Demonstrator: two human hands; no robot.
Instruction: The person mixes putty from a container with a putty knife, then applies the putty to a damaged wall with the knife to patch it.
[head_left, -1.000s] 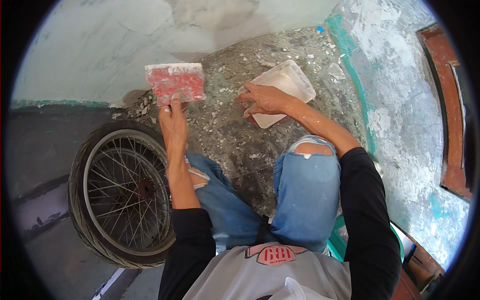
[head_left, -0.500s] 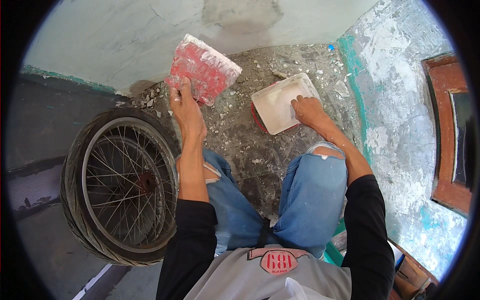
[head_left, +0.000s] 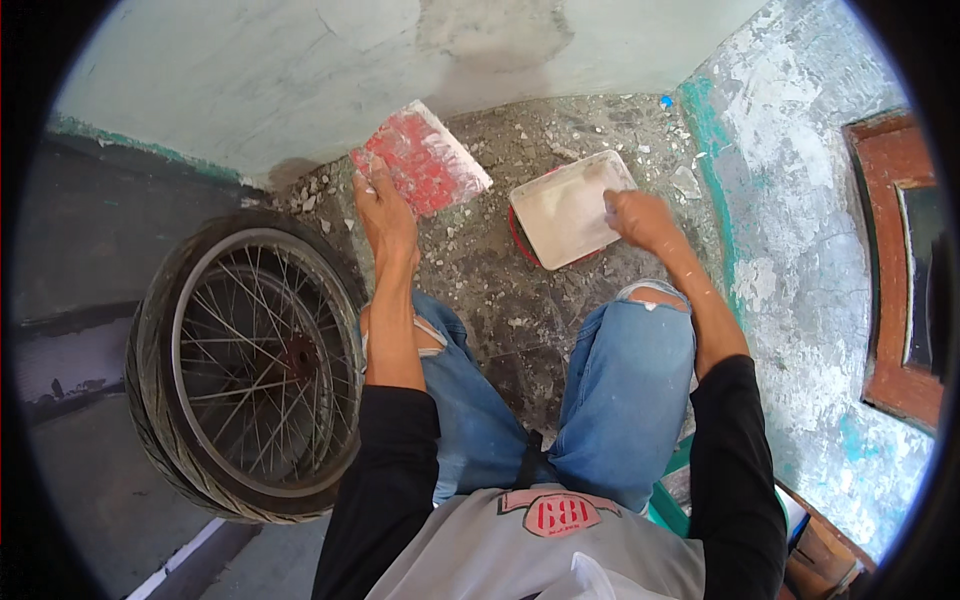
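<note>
My left hand (head_left: pixel 385 215) is closed on the near left corner of a flat red putty spreader (head_left: pixel 415 160), with my thumb across its face. White putty smears the spreader and coats its far right edge. It is held in the air over the rubble, left of a cream rectangular tray (head_left: pixel 565 212). The tray sits tilted over a red round rim (head_left: pixel 520 235) and has pale putty inside. At the tray's right side, my right hand (head_left: pixel 645 218) is closed, its fingers curled; what it grips is hidden by the hand and blur.
A spoked wheel with a tyre (head_left: pixel 245 370) lies at the left beside my knee. Plaster chips (head_left: pixel 685 182) litter the dark floor (head_left: pixel 515 350). Ahead is a pale wall (head_left: pixel 250 80); at right, a peeling wall (head_left: pixel 790 260) with a wooden frame (head_left: pixel 895 280).
The spreader has lowered and turned flatter in my left hand. My right hand has moved rightward from inside the tray to its right edge. The tray appears slightly turned.
</note>
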